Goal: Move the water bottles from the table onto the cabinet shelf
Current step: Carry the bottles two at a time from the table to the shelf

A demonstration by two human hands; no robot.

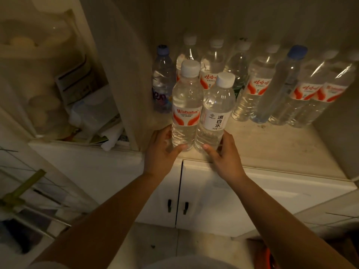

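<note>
Two clear water bottles stand upright side by side near the front edge of the cabinet shelf [272, 144]. The red-and-white labelled bottle [186, 105] is on the left, and my left hand [162, 150] wraps around its lower part. The white-labelled bottle [215, 111] touches it on the right, held low by my right hand [223, 152]. Behind them a row of several water bottles [258, 84] lines the back of the shelf.
A blue-capped bottle with a purple label [162, 78] stands at the row's left end. A partition [124, 74] separates the shelf from a cluttered left compartment [81, 105]. Below are two white cabinet doors with dark handles [177, 207].
</note>
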